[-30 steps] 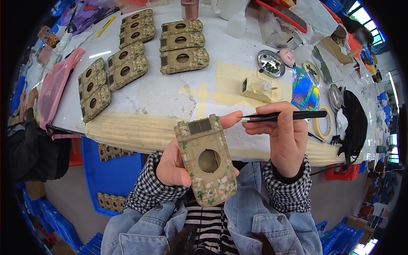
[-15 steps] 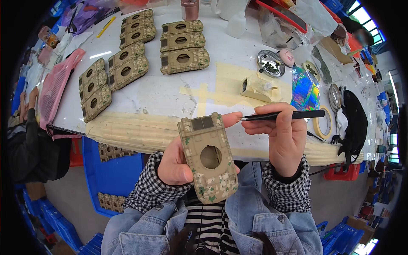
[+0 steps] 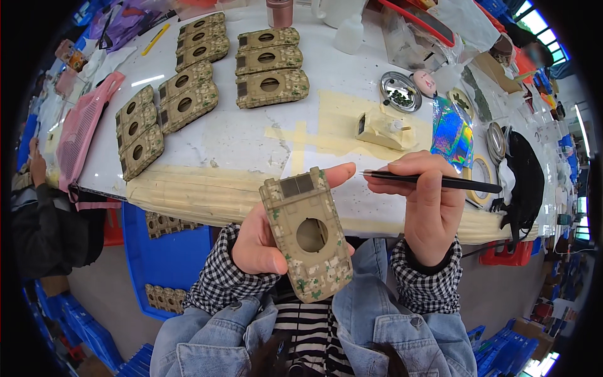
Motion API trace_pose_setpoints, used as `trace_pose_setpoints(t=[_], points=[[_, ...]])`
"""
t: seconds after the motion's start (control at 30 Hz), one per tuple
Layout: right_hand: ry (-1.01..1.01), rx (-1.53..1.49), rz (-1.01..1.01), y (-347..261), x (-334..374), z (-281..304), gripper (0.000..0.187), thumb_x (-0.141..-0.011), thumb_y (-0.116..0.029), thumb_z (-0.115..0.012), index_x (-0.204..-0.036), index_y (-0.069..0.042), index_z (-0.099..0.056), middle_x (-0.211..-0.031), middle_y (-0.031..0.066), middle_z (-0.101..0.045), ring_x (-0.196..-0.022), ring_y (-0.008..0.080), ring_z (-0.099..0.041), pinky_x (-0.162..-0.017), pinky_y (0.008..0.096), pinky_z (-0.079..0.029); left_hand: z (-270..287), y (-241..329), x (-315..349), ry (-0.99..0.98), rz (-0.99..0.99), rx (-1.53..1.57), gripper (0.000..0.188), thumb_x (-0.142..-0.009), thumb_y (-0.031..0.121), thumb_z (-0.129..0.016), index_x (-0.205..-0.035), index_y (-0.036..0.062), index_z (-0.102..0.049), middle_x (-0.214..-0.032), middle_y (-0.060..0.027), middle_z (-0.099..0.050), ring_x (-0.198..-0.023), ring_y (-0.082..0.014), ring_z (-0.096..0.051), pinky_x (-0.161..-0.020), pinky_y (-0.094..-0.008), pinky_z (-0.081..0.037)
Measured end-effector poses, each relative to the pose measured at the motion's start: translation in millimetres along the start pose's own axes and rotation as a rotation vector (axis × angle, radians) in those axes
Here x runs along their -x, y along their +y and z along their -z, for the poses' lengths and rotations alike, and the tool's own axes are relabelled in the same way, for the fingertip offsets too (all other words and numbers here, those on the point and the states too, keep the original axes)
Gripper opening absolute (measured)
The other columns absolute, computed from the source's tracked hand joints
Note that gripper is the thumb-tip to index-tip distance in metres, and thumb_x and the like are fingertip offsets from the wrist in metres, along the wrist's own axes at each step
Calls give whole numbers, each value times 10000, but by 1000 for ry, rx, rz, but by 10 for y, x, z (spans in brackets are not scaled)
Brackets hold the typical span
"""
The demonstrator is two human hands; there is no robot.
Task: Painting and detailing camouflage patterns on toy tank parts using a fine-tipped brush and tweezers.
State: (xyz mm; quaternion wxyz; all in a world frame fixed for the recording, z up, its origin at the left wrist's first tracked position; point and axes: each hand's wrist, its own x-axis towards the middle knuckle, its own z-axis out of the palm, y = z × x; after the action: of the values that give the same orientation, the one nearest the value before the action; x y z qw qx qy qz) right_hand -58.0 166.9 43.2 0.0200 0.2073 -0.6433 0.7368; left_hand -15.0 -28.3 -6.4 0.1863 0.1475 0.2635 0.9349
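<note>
My left hand point(image 3: 256, 242) grips a camouflage-painted model tank hull point(image 3: 301, 207) in tan with green and cream blotches. A round hole sits in its middle, and a dark grid panel is at its far end. The left index finger stretches out past the hull's far right corner. In my right hand point(image 3: 430, 201) are black tweezers point(image 3: 465, 183), held between thumb and fingers. Their fine tips point left, just short of the left index fingertip. Whether anything tiny sits on the tips or fingertip is too small to tell.
Rows of similar hulls point(image 3: 272, 87) stand on the table's left half. Near the right lie a round metal tin point(image 3: 400, 92) with dark green bits, a tape-wrapped block point(image 3: 384, 130), holographic sheets point(image 3: 452, 132) and a tape roll point(image 3: 480, 179). A blue tray point(image 3: 141, 251) holds more hulls at lower left.
My right hand has drawn slightly right, and the tweezer tips have come away from the left index fingertip. The tweezers' rear end has dipped. The held hull has shifted only slightly.
</note>
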Motion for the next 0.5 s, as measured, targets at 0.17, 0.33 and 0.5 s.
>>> trace_pose_setpoints(t=[0.17, 0.33, 0.5], points=[[-66, 27, 28, -25, -41, 25, 289, -973, -172, -411, -952, 73, -562, -910, 136, -581, -851, 197, -632, -777, 293, -541, -31, -27, 40, -11, -2, -42, 1077, -654, 297, -825, -1420, -11, -134, -1452, -315, 7, -984, -397, -597, -746, -445, -554], [-86, 31, -3, -37, -46, 42, 269, -967, -151, -420, -944, 79, -557, -915, 137, -565, -855, 197, -626, -779, 294, -542, -62, -7, 48, -2, 36, -48, 1090, -665, 300, -818, -1398, -79, -106, -1452, -311, -2, -997, -382, -595, -772, -432, -548], [-87, -8, -40, -42, -43, 62, 270, -967, -145, -419, -943, 86, -556, -910, 137, -561, -861, 206, -627, -771, 297, -553, -30, -11, 44, -33, 39, -72, 1112, -659, 315, -819, -1399, -81, -90, -1453, -306, 9, -1004, -378, -594, -780, -420, -546]])
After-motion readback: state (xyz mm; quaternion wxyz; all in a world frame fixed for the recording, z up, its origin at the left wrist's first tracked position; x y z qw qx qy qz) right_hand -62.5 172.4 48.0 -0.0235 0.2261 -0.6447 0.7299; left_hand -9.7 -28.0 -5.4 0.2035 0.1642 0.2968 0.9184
